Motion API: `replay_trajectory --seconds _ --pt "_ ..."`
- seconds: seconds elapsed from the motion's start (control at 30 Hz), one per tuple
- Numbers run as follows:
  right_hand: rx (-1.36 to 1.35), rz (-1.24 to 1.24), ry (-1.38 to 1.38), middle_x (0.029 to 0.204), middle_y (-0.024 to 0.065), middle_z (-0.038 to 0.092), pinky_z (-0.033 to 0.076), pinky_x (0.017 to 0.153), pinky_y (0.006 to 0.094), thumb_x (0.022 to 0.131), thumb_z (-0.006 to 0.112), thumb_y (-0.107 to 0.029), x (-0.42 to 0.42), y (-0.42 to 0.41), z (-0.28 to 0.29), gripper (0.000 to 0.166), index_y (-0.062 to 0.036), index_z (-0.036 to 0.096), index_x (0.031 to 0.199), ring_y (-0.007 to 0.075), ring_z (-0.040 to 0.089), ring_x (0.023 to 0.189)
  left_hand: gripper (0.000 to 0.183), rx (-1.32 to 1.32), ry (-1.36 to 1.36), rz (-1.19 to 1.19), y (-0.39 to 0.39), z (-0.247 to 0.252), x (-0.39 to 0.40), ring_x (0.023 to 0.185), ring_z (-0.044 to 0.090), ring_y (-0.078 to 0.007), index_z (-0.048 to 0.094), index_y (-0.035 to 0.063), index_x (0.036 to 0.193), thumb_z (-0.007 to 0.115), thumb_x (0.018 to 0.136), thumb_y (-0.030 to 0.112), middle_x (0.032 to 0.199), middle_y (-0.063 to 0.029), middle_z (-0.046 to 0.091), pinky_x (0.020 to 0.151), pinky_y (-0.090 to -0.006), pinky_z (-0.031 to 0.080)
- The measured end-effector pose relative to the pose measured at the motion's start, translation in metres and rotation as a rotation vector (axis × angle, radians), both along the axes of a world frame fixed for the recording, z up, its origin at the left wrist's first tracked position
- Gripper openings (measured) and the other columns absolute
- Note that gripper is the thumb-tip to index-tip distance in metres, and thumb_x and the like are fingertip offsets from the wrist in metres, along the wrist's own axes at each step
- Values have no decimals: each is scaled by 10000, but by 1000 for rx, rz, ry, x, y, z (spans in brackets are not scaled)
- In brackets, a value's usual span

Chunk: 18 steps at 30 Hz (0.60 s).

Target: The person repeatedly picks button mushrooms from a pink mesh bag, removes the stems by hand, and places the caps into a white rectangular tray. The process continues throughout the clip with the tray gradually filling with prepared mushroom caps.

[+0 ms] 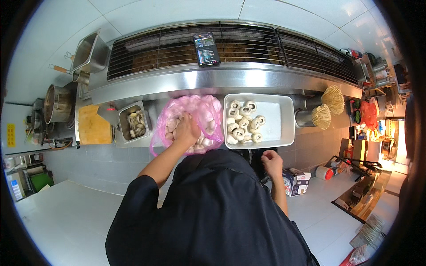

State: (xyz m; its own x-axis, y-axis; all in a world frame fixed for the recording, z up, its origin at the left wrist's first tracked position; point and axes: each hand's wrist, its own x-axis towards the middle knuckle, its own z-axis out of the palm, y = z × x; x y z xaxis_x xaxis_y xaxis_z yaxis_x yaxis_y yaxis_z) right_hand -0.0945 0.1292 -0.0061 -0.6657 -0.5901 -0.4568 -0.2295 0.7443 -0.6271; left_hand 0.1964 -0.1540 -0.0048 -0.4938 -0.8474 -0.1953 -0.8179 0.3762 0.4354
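Note:
My left hand (187, 130) reaches into a pink plastic bag (209, 111) of whole white mushrooms (171, 125). Its fingertips are partly hidden among them, so a grip cannot be made out. Right of the bag sits a white rectangular tray (278, 121). Destemmed mushroom caps (244, 123) fill its left part, several with the dark gills facing up. My right hand (273, 163) hangs just below the tray's front edge, fingers curled; whether it holds something small is hidden. To the left of the bag, a small steel pan (123, 128) contains mushroom stems (136, 123).
A phone (206, 50) rests on the black grill grate (246, 43) behind the counter. Bamboo skewers (332, 99) stand in metal cylinders right of the tray. At left are a wooden cutting board (95, 126) and a steel pot (58, 104). A cardboard box (297, 182) stands lower right.

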Motion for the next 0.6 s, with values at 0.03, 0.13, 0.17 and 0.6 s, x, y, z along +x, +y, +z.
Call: replay_trajectory --seconds 0.03,0.13,0.17,0.6 --pt "44 37 -81 854 122 730 549 776 327 840 725 -140 9 -11 8 205 -24 719 1009 190 699 792 363 10 -17 2 -2 2 -6 1085 617 -439 590 18 1189 572 865 180 1180 -313 565 880 -517 531" --pt "32 165 -41 875 139 734 546 778 330 869 727 -171 32 -37 42 237 -14 712 1046 205 703 804 359 95 -135 2 -16 -13 -8 1023 632 -457 596 21 1188 563 871 186 1128 -315 589 848 -541 535" --pt "40 166 -61 899 153 738 548 787 337 874 732 -182 33 -37 40 257 -5 710 1058 219 710 825 360 132 -183 0 -19 -22 -6 1002 637 -464 597 23 1193 560 874 186 1114 -313 598 837 -549 536" --pt "-5 326 -75 963 158 747 557 824 343 905 732 -184 44 -72 86 268 6 697 1092 233 726 889 394 70 120 57 -25 28 15 1068 638 -459 590 -35 1215 632 890 183 1152 -286 652 909 -521 530"
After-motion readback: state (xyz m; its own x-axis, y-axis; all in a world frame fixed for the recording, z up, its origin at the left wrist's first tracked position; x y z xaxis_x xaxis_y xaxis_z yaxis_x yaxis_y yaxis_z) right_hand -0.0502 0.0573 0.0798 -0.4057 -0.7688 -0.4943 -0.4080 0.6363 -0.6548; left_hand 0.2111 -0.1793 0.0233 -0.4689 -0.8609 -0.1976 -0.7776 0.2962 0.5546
